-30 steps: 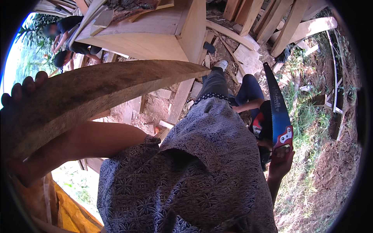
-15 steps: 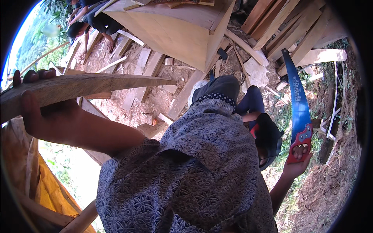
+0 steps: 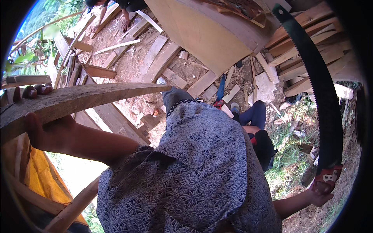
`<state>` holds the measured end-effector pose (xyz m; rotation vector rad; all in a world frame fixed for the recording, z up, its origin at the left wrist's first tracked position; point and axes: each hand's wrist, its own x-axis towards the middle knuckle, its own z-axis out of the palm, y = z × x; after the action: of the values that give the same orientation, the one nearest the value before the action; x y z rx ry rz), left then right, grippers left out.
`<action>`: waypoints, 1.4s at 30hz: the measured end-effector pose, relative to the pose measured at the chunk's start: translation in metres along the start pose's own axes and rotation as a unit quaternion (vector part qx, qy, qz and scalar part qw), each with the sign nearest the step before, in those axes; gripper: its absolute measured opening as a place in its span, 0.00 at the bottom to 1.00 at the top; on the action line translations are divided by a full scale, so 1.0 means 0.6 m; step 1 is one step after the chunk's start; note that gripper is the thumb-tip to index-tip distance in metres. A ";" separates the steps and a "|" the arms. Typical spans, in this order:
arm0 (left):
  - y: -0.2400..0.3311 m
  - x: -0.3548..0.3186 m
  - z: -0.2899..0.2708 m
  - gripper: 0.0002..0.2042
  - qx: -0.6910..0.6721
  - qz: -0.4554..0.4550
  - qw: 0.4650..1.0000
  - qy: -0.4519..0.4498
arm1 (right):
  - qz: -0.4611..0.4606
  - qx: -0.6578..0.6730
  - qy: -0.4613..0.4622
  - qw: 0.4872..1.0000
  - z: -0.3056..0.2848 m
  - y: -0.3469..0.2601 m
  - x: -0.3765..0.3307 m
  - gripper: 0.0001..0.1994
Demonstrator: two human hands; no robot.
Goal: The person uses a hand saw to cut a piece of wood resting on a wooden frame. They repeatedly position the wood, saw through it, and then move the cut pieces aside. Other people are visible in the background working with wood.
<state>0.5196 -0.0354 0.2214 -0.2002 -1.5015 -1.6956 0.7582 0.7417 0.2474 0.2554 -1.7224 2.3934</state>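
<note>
A long, slightly curved wooden plank runs from the left edge to near my knee. My left hand grips it, fingers over the far edge and thumb below on the near side. Out to the right, my right hand is closed round the red handle of a handsaw. Its dark toothed blade points away from me, curving up to a tip with a small hole, and touches no wood that I can see.
A large pale wooden panel stands ahead. Boards are stacked at the far right, and offcuts litter the dirt. A second saw with a blue blade lies beyond my legs. Someone in dark clothes is close on my right; another person bends at the far left.
The handsaw has swung outward to the right and its tip now reaches higher in view. My view has shifted, uncovering the second saw. My left hand keeps its hold on the plank.
</note>
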 end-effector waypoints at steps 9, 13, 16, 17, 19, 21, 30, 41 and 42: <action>-0.088 0.131 -0.282 0.44 -0.049 0.010 0.999 0.005 | 0.073 0.087 -0.242 0.964 0.444 0.299 0.508 0.24; -0.132 0.192 -0.359 0.45 -0.023 -0.001 1.000 0.006 | 0.098 0.078 -0.280 0.952 0.617 0.414 0.622 0.23; -0.143 0.207 -0.403 0.45 0.029 0.021 0.999 -0.009 | 0.114 0.061 -0.274 0.953 0.690 0.464 0.683 0.23; -0.142 0.214 -0.413 0.43 0.057 0.037 0.998 -0.017 | 0.122 0.045 -0.274 0.953 0.712 0.475 0.703 0.23; -0.145 0.212 -0.418 0.46 0.136 0.041 0.988 0.069 | 0.130 0.019 -0.303 0.944 0.746 0.490 0.750 0.23; -0.142 0.202 -0.434 0.42 0.159 0.064 0.980 0.105 | 0.140 -0.017 -0.329 0.934 0.767 0.497 0.803 0.23; -0.105 0.145 -0.425 0.20 0.241 0.155 0.880 0.379 | 0.083 -0.146 -0.445 0.880 0.901 0.545 1.007 0.26; 0.061 0.016 -0.192 0.24 0.349 0.224 0.718 0.559 | 0.091 -0.169 -0.501 0.844 1.082 0.671 1.243 0.24; 0.074 0.003 -0.176 0.24 0.356 0.235 0.714 0.555 | 0.107 -0.148 -0.559 0.809 1.109 0.674 1.248 0.24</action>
<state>0.5894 -0.1257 0.2271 0.6977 -0.8881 -0.4589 -0.0444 0.0190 0.2670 1.7833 -2.6050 2.1185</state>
